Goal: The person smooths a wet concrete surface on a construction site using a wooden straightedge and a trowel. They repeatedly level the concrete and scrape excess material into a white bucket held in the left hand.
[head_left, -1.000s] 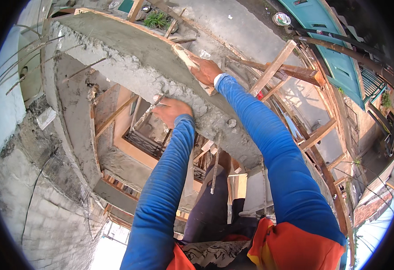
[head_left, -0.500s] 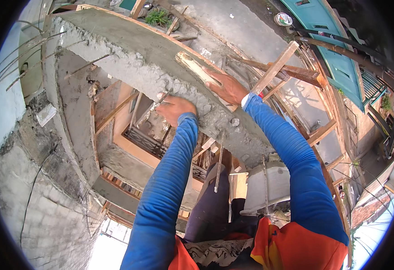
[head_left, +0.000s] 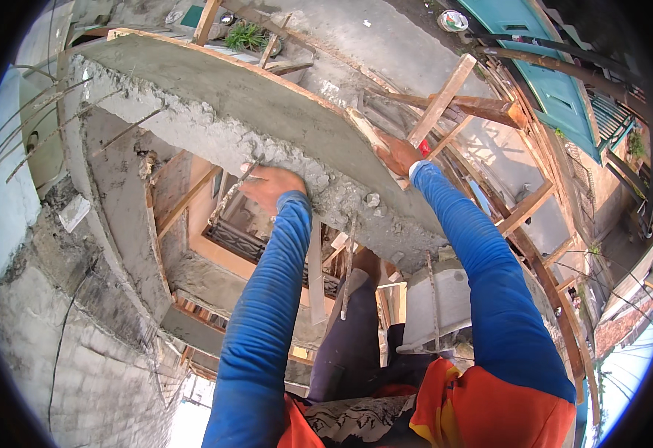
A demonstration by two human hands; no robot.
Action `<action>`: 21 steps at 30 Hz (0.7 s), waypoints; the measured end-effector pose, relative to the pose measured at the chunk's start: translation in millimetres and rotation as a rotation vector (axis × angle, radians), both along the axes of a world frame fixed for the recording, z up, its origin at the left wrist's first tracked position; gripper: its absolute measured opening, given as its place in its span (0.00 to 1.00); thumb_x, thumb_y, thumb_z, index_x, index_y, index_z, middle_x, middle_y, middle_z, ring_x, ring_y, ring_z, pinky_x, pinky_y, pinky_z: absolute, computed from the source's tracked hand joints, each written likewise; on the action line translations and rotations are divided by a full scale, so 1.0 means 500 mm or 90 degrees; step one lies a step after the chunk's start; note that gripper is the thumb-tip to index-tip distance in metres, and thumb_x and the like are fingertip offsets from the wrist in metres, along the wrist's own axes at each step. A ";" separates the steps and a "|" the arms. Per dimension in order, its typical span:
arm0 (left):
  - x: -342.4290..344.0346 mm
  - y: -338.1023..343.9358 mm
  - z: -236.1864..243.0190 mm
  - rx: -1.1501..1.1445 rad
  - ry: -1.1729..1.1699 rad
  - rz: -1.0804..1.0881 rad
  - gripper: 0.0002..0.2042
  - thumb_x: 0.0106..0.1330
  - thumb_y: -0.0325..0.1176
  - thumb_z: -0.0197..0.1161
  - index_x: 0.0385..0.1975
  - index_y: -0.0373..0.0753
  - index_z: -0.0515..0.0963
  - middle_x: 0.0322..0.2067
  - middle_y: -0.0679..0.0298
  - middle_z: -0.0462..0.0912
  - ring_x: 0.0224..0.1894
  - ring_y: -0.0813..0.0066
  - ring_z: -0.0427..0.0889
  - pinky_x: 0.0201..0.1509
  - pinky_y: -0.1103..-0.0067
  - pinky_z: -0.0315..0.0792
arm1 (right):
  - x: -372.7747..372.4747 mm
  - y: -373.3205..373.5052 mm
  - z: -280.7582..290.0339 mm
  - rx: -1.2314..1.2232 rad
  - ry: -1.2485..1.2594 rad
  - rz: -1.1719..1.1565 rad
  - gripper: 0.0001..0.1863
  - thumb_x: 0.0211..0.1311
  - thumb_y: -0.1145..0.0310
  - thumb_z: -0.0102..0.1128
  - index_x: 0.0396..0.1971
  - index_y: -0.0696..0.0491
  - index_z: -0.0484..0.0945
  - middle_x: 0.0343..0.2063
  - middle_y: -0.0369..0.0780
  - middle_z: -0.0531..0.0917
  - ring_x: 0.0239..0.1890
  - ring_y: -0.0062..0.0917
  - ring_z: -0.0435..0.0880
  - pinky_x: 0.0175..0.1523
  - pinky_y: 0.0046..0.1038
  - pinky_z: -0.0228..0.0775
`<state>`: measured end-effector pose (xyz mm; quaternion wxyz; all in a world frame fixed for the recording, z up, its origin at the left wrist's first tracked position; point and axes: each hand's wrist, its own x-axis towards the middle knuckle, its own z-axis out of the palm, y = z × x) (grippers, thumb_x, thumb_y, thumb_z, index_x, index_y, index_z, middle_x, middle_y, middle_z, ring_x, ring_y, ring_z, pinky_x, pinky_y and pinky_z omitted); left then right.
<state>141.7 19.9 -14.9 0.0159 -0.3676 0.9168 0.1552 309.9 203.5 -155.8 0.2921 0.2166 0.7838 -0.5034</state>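
One wooden board is lying on the concrete ledge's far side, my right hand gripping it; my left hand is touching a nearer steel rod, its grip unclear. Uneven pressing could be gouging the smooth top.

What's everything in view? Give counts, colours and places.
Concrete slab: one, grey, across the upper middle
Wooden board: one, pale, at the slab's far edge
Metal rods: several, brownish, along the slab's near side
Wooden beams: several, brown, mostly right
Window grille: at least one, dark, left of centre
Plant: one, green, top
Bucket: one, whitish, upper right
Panel: one, teal, upper right
Block wall: one, grey, lower left
Shirt: one, mostly red, bottom edge
Sleeves: two, blue, from below
Left hand: one, bare, by a rod
Right hand: one, bare, on the board
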 end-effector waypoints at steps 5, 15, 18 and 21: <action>0.000 -0.006 0.002 -0.011 0.002 -0.006 0.40 0.78 0.58 0.33 0.70 0.21 0.57 0.68 0.33 0.63 0.70 0.38 0.66 0.75 0.59 0.61 | -0.130 -0.048 0.074 -0.034 0.114 -0.048 0.33 0.72 0.53 0.52 0.71 0.53 0.64 0.63 0.53 0.76 0.63 0.49 0.76 0.70 0.42 0.66; 0.000 0.014 0.011 -0.022 -0.013 0.007 0.39 0.77 0.57 0.34 0.71 0.22 0.56 0.68 0.34 0.64 0.69 0.39 0.67 0.72 0.56 0.62 | -0.015 -0.006 0.024 0.004 -0.024 -0.023 0.32 0.74 0.52 0.50 0.72 0.54 0.64 0.63 0.55 0.76 0.65 0.50 0.75 0.71 0.40 0.65; -0.005 0.020 0.016 -0.016 -0.043 0.018 0.40 0.77 0.59 0.33 0.70 0.23 0.57 0.67 0.35 0.65 0.68 0.39 0.69 0.71 0.54 0.64 | -0.165 -0.049 0.045 -0.014 0.115 -0.033 0.33 0.74 0.51 0.50 0.72 0.54 0.64 0.62 0.56 0.76 0.63 0.51 0.77 0.70 0.41 0.67; -0.010 0.017 0.006 -0.014 -0.018 0.004 0.40 0.77 0.60 0.32 0.68 0.24 0.59 0.65 0.36 0.68 0.65 0.37 0.71 0.68 0.51 0.66 | -0.338 -0.087 0.113 -0.073 0.235 -0.058 0.32 0.71 0.55 0.53 0.71 0.50 0.65 0.61 0.53 0.77 0.61 0.50 0.77 0.70 0.43 0.66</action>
